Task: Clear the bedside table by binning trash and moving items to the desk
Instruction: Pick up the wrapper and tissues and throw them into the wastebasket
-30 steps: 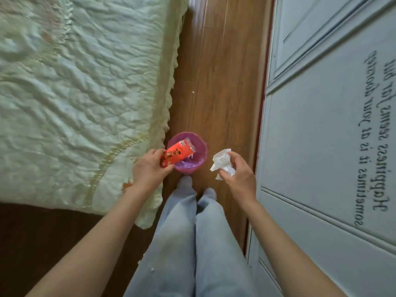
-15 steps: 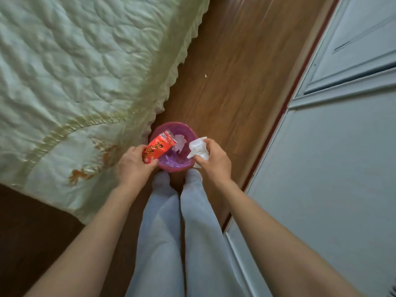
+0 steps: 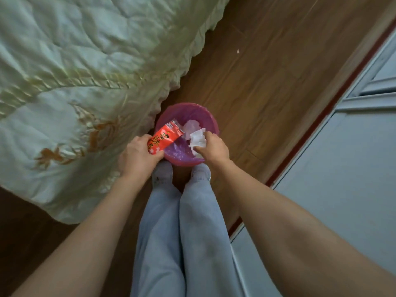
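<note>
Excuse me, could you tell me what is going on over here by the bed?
A person is standing over a small pink bin on the wood floor beside the bed. The left hand holds a red snack wrapper over the bin, and the right hand holds a crumpled white tissue over it. Neither is released yet; some tissue already lies inside.

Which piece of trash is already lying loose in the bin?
The pale crumpled scrap at the bottom of the bin; the red wrapper and white tissue are each in a hand's grip.

We see a brown wood floor (image 3: 267, 86). A small pink bin (image 3: 211, 123) stands on it, beside our feet (image 3: 162, 174).
</note>
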Demonstrator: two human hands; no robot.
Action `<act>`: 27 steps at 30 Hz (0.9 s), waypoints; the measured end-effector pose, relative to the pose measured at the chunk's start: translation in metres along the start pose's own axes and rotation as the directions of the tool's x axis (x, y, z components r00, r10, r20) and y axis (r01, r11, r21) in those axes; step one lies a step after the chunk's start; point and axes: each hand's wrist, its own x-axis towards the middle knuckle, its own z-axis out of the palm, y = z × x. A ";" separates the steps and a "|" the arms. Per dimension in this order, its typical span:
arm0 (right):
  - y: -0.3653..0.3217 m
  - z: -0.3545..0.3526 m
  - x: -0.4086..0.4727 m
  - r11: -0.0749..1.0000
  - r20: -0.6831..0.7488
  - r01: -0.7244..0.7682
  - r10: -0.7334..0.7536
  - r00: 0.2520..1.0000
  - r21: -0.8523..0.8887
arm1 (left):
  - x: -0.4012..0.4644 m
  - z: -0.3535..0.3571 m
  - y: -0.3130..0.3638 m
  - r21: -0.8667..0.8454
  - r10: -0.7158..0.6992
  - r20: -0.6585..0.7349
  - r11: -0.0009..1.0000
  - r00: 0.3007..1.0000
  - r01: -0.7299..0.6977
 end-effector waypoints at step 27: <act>0.044 -0.018 -0.050 0.988 -0.168 0.151 -0.151 0.974 -0.012 | 0.055 0.076 0.046 0.349 0.137 0.198 0.916 0.971 -0.200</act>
